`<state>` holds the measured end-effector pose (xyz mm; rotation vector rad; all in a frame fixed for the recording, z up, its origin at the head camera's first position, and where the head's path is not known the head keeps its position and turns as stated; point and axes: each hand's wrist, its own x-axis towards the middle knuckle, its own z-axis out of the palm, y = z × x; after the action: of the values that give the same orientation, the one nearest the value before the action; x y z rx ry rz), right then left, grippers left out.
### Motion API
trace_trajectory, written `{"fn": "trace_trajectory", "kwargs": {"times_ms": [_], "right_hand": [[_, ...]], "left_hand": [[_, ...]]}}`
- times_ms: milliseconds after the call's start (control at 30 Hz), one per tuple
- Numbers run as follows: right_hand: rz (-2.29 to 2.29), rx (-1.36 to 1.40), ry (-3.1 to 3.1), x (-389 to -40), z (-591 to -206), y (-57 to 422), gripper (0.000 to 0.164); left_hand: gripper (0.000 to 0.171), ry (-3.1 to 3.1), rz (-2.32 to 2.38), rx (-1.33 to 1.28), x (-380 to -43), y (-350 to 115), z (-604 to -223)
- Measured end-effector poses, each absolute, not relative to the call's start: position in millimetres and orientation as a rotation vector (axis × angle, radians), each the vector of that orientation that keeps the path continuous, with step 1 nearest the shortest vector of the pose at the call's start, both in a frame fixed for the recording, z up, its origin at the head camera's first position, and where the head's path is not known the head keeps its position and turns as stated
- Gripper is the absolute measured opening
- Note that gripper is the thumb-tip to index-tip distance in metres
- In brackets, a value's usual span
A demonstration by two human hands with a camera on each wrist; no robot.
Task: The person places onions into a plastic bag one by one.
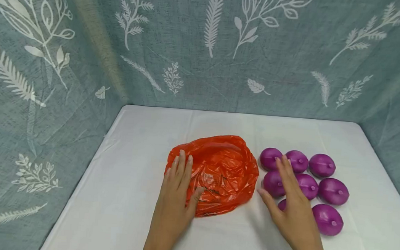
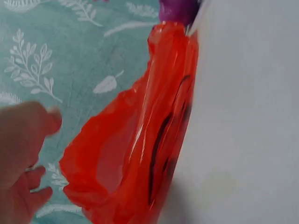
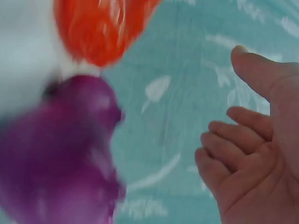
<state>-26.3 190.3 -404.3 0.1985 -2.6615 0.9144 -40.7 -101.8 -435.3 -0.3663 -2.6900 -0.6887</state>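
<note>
Red plastic bag and purple rounded objects beneath two hands. The left hand (image 1: 176, 200) hangs over the near-left part of the red plastic bag (image 1: 222, 176), its fingers extended, the thumb set apart, nothing held; the left wrist view shows a gap between hand and film. The right hand (image 1: 294, 211) hovers over the purple rounded objects (image 1: 333, 191), thumb and fingers apart and likewise holding nothing. The bag lies between the hands, mostly to the right of the left hand, its crumpled rim spread in a rounded outline. The objects lie beneath, beyond and to the right of the right hand, the nearest of them just beside the bag; at least eight show, and the hand may hide another.

Handling (judged). The bag should prove very light, limp and slick, apt to slide or collapse when pushed and to tear if pulled hard; a pinch on the gathered rim beside the left thumb offers the surest hold. The objects look firm, smooth and liable to roll; fingers and thumb set round the widest part would suit, the small nubs giving little purchase. Their weight cannot be told.

Surroundings. Beneath both hands spreads a white, lightly creased counter (image 1: 125, 166). Beyond its far edge and to either side hangs a blue-green curtain (image 1: 206, 83) with white leaf motifs.
</note>
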Motion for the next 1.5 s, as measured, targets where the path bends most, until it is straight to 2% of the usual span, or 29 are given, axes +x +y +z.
{"fn": "trace_trajectory", "kwargs": {"times_ms": [267,400,500,667,800,1100,1333,1500], "right_hand": [[0.859,-0.182,-2.538,-9.2,-405.0,256.9,0.079],[0.828,-0.266,-2.569,6.0,-414.5,292.0,0.07],[0.805,-0.279,-2.69,18.1,-423.7,314.7,0.072],[0.749,-0.336,-2.947,28.6,-437.7,336.7,0.087],[0.743,-0.322,-3.023,32.3,-447.5,343.9,0.094],[0.809,-0.212,-3.009,32.5,-457.7,344.2,0.094],[0.751,-0.25,-2.992,31.7,-453.2,339.8,0.092],[0.677,-0.287,-2.872,26.4,-436.0,331.3,0.089]], "left_hand": [[0.07,-2.608,-0.842,-0.094,-52.2,-117.9,-432.4],[0.06,-2.592,-0.819,-0.031,-54.6,-123.2,-434.9],[0.052,-2.599,-0.795,-0.017,-57.4,-124.3,-435.8],[0.039,-2.616,-0.797,0.01,-59.7,-125.5,-435.9],[0.033,-2.616,-0.817,0.024,-61.0,-126.2,-436.3],[0.03,-2.616,-0.836,0.059,-61.1,-129.2,-439.2],[0.03,-2.625,-0.848,0.057,-61.6,-127.8,-439.4],[0.03,-2.635,-0.841,0.045,-61.5,-126.2,-439.2]]}}
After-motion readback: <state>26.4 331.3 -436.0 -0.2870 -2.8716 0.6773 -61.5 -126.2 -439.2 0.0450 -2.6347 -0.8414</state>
